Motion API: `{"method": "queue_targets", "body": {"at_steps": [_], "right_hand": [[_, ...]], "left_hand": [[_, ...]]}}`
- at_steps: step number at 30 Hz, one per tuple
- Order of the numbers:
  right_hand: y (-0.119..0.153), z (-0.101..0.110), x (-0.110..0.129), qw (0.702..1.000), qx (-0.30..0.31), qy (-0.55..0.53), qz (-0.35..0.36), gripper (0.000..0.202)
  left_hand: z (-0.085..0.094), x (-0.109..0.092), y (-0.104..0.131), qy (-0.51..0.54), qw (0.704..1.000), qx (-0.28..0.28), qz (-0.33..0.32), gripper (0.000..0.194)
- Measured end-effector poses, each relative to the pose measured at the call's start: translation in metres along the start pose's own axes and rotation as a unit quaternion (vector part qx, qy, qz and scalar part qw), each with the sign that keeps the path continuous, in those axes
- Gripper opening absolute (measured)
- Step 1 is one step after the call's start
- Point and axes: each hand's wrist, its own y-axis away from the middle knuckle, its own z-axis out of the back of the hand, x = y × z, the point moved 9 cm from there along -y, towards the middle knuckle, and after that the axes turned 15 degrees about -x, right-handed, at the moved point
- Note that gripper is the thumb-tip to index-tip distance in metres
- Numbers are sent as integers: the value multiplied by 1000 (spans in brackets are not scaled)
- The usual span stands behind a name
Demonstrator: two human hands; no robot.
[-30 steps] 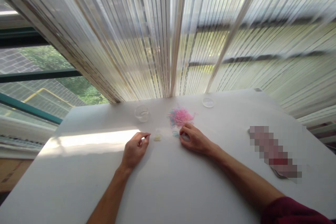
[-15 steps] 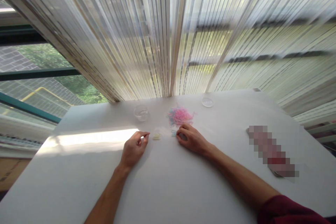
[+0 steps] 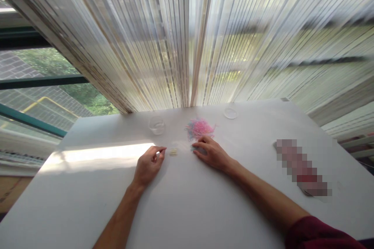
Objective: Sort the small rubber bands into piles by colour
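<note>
A loose pile of thin pink and pale blue pieces [image 3: 201,127] lies near the back middle of the white table. Just in front of it, my right hand [image 3: 210,153] rests with thumb and fingers apart, beside a few small bluish pieces [image 3: 192,147] partly hidden by its fingertips. My left hand [image 3: 149,165] is pinched, thumb against forefinger; anything between the tips is too small to make out. Right of those fingertips sits a small group of pale yellow pieces [image 3: 173,152]. Behind my left hand stands a clear round container [image 3: 157,125].
A clear round lid [image 3: 230,113] lies at the back of the table [image 3: 175,210], right of the pile. A pixelated long object [image 3: 304,169] is on the right side. String curtains [image 3: 187,46] hang along the back edge, with a window at left.
The fingers of my right hand have spread apart and reached slightly left over the bluish pieces. My left hand has kept its pinch in the same place.
</note>
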Motion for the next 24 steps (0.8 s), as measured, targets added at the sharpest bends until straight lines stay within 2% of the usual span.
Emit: {"method": "queue_targets", "body": {"at_steps": [6, 15, 24], "right_hand": [[1, -1, -1, 1000, -3, -9, 3, 12], [-1, 2, 1, 1000, -7, -11, -3, 13], [1, 4, -9, 998, -42, -36, -25, 14]], "left_hand": [[0, -2, 0, 2, 1000, -2, -1, 23], [0, -1, 0, 1, 1000, 0, -3, 22], [-2, 1, 1, -3, 1000, 5, 5, 23]]}}
